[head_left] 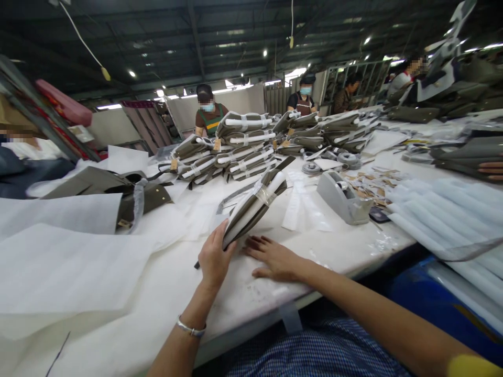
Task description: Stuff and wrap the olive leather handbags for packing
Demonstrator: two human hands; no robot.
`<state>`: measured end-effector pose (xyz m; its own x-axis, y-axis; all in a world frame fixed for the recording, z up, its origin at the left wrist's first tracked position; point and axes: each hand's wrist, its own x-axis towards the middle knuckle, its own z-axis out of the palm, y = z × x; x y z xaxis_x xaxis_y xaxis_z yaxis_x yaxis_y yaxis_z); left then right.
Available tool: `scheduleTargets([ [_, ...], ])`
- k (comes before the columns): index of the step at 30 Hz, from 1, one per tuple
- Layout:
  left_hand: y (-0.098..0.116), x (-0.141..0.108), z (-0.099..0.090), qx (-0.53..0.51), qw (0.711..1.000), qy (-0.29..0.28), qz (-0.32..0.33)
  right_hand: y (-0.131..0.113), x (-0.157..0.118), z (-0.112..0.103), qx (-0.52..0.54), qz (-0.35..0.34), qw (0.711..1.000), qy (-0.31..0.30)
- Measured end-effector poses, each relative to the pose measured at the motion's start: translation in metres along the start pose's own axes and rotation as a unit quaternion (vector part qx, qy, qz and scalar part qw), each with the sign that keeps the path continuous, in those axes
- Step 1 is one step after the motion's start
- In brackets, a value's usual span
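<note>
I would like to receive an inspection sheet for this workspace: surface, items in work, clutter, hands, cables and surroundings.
Surface: white table, partly covered by white sheets on the left.
Items in work: grey-brown folded bundle with white padding and a clear band, held tilted; similar stacked bundles beyond it.
Clutter: tape dispenser and scattered brown tags to the right; pale padded strips at the right edge.
Hands: left hand grips the bundle's near end; right hand lies spread, palm down, on the table.
Cables: two cords hang overhead; on the table, nothing seen.
Surroundings: co-workers across the table, some masked.
</note>
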<state>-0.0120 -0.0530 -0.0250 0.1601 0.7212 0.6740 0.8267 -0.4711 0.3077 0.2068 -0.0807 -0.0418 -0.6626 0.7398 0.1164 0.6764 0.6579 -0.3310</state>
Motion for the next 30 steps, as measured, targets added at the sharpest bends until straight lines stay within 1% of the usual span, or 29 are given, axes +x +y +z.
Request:
scheduleTargets([
  [1, 0.001, 0.001, 0.000, 0.001, 1.000, 0.004, 0.004, 0.002, 0.010, -0.002, -0.002, -0.015, 1.000, 0.009],
  [3, -0.001, 0.004, -0.002, 0.004, 1.000, 0.010, 0.008, 0.002, 0.019, -0.003, -0.015, -0.003, 0.998, 0.054],
  [5, -0.004, 0.006, -0.006, 0.010, 1.000, 0.015, 0.009, 0.000, 0.014, 0.002, -0.031, 0.053, 0.992, 0.107],
  [6, -0.005, 0.008, -0.008, 0.013, 1.000, 0.016, 0.010, -0.001, 0.009, 0.007, -0.036, 0.082, 0.989, 0.120],
  [8, -0.006, 0.011, -0.012, 0.015, 1.000, 0.024, 0.011, -0.001, 0.001, 0.016, -0.040, 0.117, 0.986, 0.113],
  [9, -0.006, 0.014, -0.013, 0.016, 0.999, 0.030, 0.013, 0.001, 0.000, 0.020, -0.038, 0.121, 0.987, 0.100],
  [11, -0.001, 0.019, -0.014, 0.020, 0.999, 0.046, 0.020, 0.006, 0.008, 0.023, -0.030, 0.117, 0.989, 0.083],
  [13, 0.005, 0.022, -0.015, 0.028, 0.997, 0.061, 0.039, 0.013, 0.025, 0.022, -0.006, 0.126, 0.986, 0.106],
  [15, 0.013, 0.022, -0.017, 0.033, 0.994, 0.075, 0.074, 0.019, 0.039, 0.018, 0.024, 0.140, 0.979, 0.148],
  [16, 0.016, 0.020, -0.018, 0.035, 0.992, 0.078, 0.096, 0.020, 0.042, 0.016, 0.036, 0.146, 0.974, 0.167],
  [18, 0.022, 0.012, -0.019, 0.033, 0.987, 0.074, 0.141, 0.017, 0.034, 0.013, 0.049, 0.147, 0.970, 0.186],
  [20, 0.026, 0.000, -0.017, 0.028, 0.982, 0.057, 0.178, 0.005, 0.010, 0.012, 0.062, 0.118, 0.975, 0.177],
  [21, 0.027, -0.007, -0.014, 0.025, 0.981, 0.043, 0.189, -0.003, -0.006, 0.011, 0.075, 0.080, 0.981, 0.161],
  [23, 0.031, -0.023, -0.007, 0.022, 0.978, 0.017, 0.208, -0.020, -0.037, 0.003, 0.109, 0.009, 0.986, 0.124],
  [24, 0.034, -0.030, -0.003, 0.024, 0.976, 0.004, 0.217, -0.028, -0.048, -0.005, 0.119, -0.019, 0.985, 0.120],
  [25, 0.036, -0.037, 0.002, 0.026, 0.974, -0.008, 0.226, -0.032, -0.054, -0.014, 0.121, -0.034, 0.983, 0.133],
  [26, 0.039, -0.042, 0.005, 0.030, 0.972, -0.017, 0.234, -0.034, -0.056, -0.026, 0.118, -0.042, 0.979, 0.158],
  [28, 0.043, -0.050, 0.009, 0.037, 0.969, -0.028, 0.243, -0.027, -0.043, -0.050, 0.100, -0.026, 0.970, 0.222],
  [29, 0.045, -0.052, 0.010, 0.040, 0.969, -0.031, 0.242, -0.019, -0.031, -0.061, 0.090, -0.002, 0.965, 0.246],
  [30, 0.046, -0.053, 0.010, 0.043, 0.969, -0.031, 0.242, -0.008, -0.015, -0.070, 0.080, 0.032, 0.963, 0.256],
])
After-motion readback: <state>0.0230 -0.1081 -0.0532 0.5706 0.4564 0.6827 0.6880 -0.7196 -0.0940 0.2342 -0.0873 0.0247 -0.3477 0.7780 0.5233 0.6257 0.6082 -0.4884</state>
